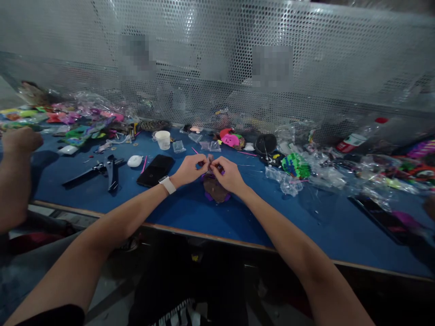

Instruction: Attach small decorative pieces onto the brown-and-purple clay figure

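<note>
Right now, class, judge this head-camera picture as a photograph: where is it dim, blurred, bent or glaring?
Head view: dim overall, darkest below the table edge; wide-angle bending curves the perforated screen and stretches both forearms; two patches on that screen are blurred out; clear plastic bags at right catch pale glare; the small brown-and-purple piece between left hand and right hand is soft and hard to read.

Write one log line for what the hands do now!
left hand pinching | right hand pinching | held: brown-purple piece | on: blue table | phone beside

table: matt blue | screen: perforated metal | bags: glossy plastic
</note>
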### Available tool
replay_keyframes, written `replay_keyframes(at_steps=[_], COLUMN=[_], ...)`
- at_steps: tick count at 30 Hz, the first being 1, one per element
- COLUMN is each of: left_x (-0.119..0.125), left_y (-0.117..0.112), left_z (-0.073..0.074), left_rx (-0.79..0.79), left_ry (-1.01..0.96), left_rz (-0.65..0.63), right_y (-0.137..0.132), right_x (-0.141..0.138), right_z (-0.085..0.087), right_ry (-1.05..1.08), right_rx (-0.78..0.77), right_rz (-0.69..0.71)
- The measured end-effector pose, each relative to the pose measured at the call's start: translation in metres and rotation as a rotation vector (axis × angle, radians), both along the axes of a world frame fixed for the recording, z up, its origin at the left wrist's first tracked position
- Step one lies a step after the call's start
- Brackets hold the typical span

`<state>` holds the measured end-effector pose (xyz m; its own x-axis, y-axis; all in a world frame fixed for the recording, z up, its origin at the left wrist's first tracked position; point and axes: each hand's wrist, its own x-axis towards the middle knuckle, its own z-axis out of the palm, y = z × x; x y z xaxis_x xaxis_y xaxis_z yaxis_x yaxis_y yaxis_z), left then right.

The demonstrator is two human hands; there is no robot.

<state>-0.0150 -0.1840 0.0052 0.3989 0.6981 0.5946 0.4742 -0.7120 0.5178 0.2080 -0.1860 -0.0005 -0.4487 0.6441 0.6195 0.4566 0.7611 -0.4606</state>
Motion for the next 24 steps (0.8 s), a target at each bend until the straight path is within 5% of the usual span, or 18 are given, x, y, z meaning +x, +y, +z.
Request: replay_keyframes(at_steps=[5,9,12,16,24], left_x=[0.004,-0.004,-0.018,-0.031,-0.026], left_y=[-0.009,-0.028,-0.039,-0.042,-0.041], left_z=[0.013,0.033,0.042,0.047,0.049], left_rx=[0.081,0.068,-0.111,-0.324,-0.352], left_ry=[0.366,0.624,0.745,0.866,0.894], left_rz=[0.067,0.526,0.787,0.784,0.758], right_y=[-0.001,0.001,0.002,0.001,0.0], right_x=[0.002,0.005,0.006,0.005,0.004], right_z=[0.002,0.001,0.001,0.001,0.0], right_ry=[-0.279,-0.21,-0.107,-0.056,-0.045], right_rx=[0.069,0.07,0.055,0.037,0.045], right_rz=[-0.087,-0.136,-0.121,-0.08,-0.08])
